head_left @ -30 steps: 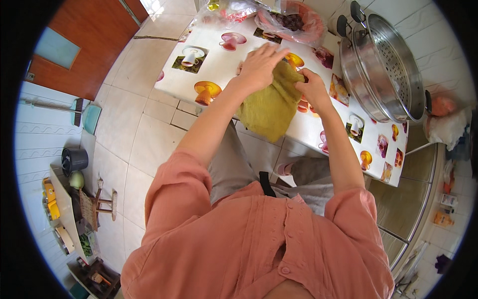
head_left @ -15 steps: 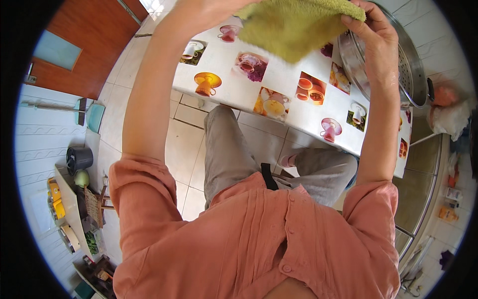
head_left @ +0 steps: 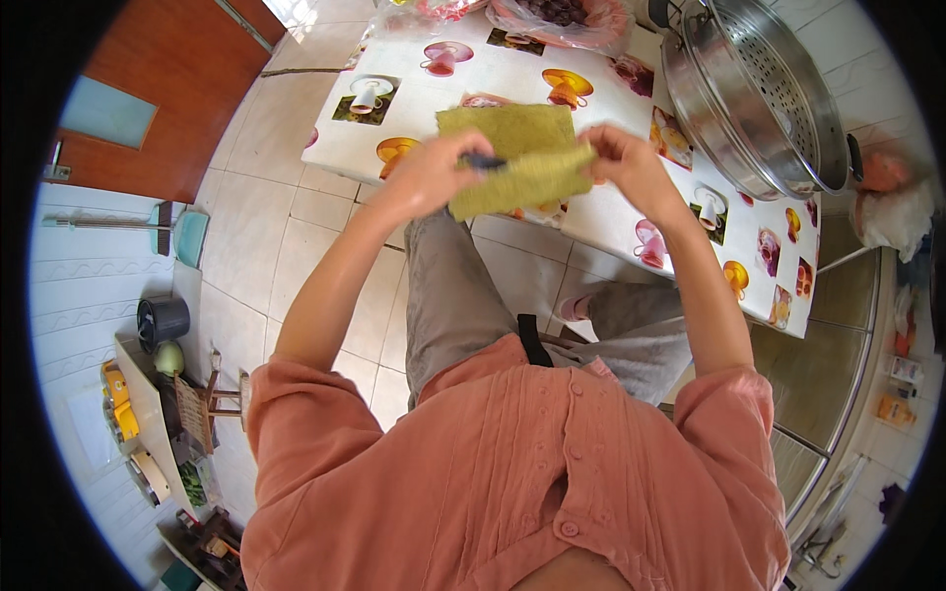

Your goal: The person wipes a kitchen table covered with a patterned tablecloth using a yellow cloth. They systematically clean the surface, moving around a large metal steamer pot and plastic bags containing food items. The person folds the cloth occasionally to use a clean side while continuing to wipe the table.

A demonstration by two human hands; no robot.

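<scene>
A yellow-green cloth (head_left: 522, 177) is stretched between my two hands above the near edge of the table, with a fold across its middle. On its left side my left hand (head_left: 439, 172) grips the cloth, fingers closed and slightly blurred. A small dark thing (head_left: 483, 161) shows by those fingertips, too smeared to name. My right hand (head_left: 623, 167) pinches the cloth's right end between thumb and fingers. Under the cloth is a table with a white cover (head_left: 591, 123) printed with cups and saucers.
Stacked metal steamer pots (head_left: 749, 98) with a perforated tray stand at the table's right end. A pink basin (head_left: 601, 25) lined with plastic holds dark pieces at the far side. A wooden door (head_left: 177, 59) is at the upper left, and a woven chair (head_left: 197, 414) stands at the left.
Both hands have come down and nearer to me with the cloth, from the top of the view to the table's near edge. The cloth hung loosely before and is now folded over.
</scene>
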